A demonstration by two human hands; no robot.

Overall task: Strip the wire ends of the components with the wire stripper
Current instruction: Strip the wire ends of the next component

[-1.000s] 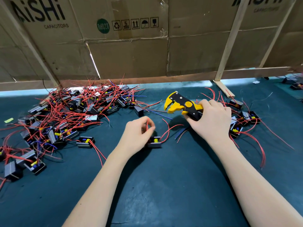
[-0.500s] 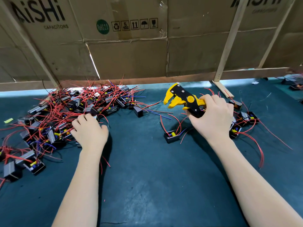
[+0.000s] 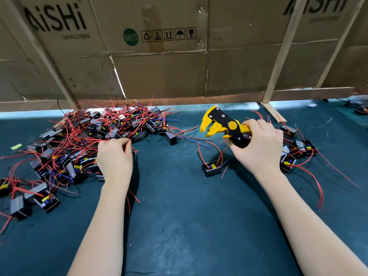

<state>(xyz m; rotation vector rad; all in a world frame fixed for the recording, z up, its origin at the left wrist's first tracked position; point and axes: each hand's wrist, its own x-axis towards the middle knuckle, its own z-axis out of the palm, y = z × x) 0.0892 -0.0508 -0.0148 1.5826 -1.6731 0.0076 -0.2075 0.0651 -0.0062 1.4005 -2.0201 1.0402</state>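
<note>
While the right hand (image 3: 258, 148) grips the yellow wire stripper (image 3: 223, 126) raised with its jaws open and ready, the left hand (image 3: 115, 156) pinches red wires at the edge of the component pile (image 3: 79, 140) on the desk (image 3: 179, 206), seemingly picking the next piece.
</note>
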